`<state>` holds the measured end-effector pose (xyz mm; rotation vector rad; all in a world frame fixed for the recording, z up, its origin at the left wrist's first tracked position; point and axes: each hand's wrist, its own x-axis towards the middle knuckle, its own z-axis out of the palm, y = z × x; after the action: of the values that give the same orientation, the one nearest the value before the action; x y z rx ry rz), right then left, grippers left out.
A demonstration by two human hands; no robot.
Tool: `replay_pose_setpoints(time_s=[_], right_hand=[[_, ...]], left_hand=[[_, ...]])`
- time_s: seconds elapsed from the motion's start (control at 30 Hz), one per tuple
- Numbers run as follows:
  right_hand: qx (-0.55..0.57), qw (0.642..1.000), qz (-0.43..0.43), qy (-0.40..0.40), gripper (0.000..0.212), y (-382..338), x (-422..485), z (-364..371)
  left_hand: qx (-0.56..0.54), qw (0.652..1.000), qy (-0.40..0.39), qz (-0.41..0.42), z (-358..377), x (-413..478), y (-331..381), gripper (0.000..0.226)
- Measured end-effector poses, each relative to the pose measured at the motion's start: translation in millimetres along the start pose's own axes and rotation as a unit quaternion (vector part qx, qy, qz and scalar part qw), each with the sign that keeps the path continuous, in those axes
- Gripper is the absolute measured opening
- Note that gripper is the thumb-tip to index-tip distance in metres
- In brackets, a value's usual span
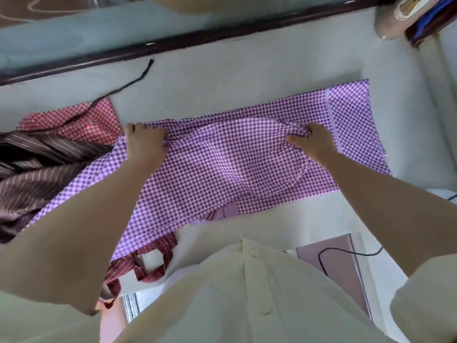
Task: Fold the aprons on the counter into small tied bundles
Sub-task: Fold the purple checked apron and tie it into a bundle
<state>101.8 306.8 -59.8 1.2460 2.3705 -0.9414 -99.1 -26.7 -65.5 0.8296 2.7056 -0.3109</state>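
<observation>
A purple gingham apron [222, 167] lies spread across the pale counter [247, 78], with a rounded pocket sewn on its middle. My left hand [144, 143] grips the cloth at its far edge on the left. At the pocket's right end my right hand [312, 142] pinches a fold of the same apron. Its red striped ties [150, 263] trail over the counter's near edge. Left of it a brown striped apron [42, 164] lies crumpled, and a red gingham apron [74, 120] with a dark strap [128, 82] sits behind that.
A dark wooden window frame [197, 38] borders the counter at the back. A bottle [395, 18] lies at the far right corner. Below the near edge is a pink floor with a black cable [346, 253].
</observation>
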Motion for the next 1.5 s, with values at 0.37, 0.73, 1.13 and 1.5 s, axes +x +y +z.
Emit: replay_pose_setpoints(time_s=[0.37,0.73,1.13,1.5], right_hand=[[-0.073,0.996,0.048,-0.015,0.042,-3.8,1.8,16.7],[0.267,0.941,0.204,-0.033,0.053,21.7,-39.0,35.8],[0.384,0.903,0.192,-0.012,0.065,43.0,-50.0,51.5],[0.348,0.932,0.079,0.06,0.055,55.4,-47.8,44.7]], left_hand=[[-0.06,0.96,0.14,0.234,31.5,-84.5,24.2,0.055],[-0.058,0.983,0.022,0.174,63.1,-156.8,10.0,0.037],[-0.075,0.996,-0.016,0.043,69.0,-192.9,31.0,0.035],[-0.002,0.995,0.096,-0.024,59.1,-198.8,21.5,0.023]])
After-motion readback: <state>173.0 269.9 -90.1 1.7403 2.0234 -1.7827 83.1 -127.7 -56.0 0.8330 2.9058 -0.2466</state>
